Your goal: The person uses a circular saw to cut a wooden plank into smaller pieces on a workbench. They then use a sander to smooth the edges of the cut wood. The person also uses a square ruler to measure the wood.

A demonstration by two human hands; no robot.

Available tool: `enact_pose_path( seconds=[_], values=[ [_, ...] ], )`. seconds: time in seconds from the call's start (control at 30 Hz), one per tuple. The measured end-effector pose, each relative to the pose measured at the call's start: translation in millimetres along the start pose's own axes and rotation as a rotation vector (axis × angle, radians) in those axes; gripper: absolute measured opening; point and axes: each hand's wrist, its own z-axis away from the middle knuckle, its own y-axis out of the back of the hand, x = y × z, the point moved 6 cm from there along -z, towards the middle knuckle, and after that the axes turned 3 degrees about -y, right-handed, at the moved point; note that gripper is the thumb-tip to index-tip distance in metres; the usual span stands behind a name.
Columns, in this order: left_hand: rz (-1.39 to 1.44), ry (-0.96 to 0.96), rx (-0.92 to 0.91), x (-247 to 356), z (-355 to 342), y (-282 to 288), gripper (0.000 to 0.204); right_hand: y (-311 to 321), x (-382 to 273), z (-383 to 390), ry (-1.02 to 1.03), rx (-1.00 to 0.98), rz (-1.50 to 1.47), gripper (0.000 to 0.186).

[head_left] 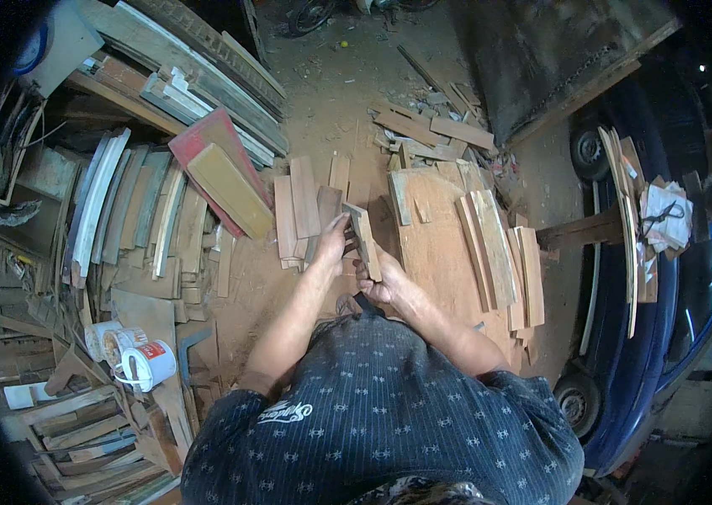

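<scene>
Wooden board (367, 247) is held by your left hand (333, 242), fingers closed on its side, and your right hand (383, 285), gripping its near end.

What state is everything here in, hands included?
Left grip: closed on a wooden piece, far end
Right grip: closed on its near end
Wooden piece: held up, tilted
Red panel: partly covered by yellowish panel
Work surface: dusty, boards on it
White bucket: handle lowered; lid unclear
Scrap wood: scattered

There are three buckets (154, 370), one held board (367, 244) and one blue car (642, 337).
</scene>
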Motion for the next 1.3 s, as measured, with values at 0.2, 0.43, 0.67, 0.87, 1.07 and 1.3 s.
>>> enact_pose_path(
  seconds=[0.2, 0.43, 0.67, 0.87, 1.07, 1.3],
  values=[
    [0.028, -0.005, 0.04, 2.2, 3.0, 11.2, 0.034, -12.3, 4.8, -1.0, -0.046, -0.013, 0.022, 0.038],
    [0.046, -0.03, 0.052, 9.1, 9.4, 24.0, 0.032, -21.0, 11.0, -8.1, -0.116, 0.044, 0.066, 0.041],
    [0.153, -0.044, 0.138, 5.8, 13.5, 41.0, 0.03, -21.0, 18.4, -14.4, -0.14, 0.075, 0.122, 0.036],
    [0.145, -0.054, 0.126, 8.2, 26.4, 53.1, 0.03, -26.6, 26.7, -16.4, -0.167, -0.003, 0.139, 0.038],
    [0.177, -0.073, 0.171, 4.0, 40.3, 76.0, 0.027, -36.7, 45.3, -14.8, -0.223, 0.058, 0.197, 0.04],
    [0.234, -0.116, 0.2, -0.1, 49.5, 81.2, 0.032, -25.9, 48.8, -17.4, -0.201, 0.012, 0.246, 0.038]
  ],
)
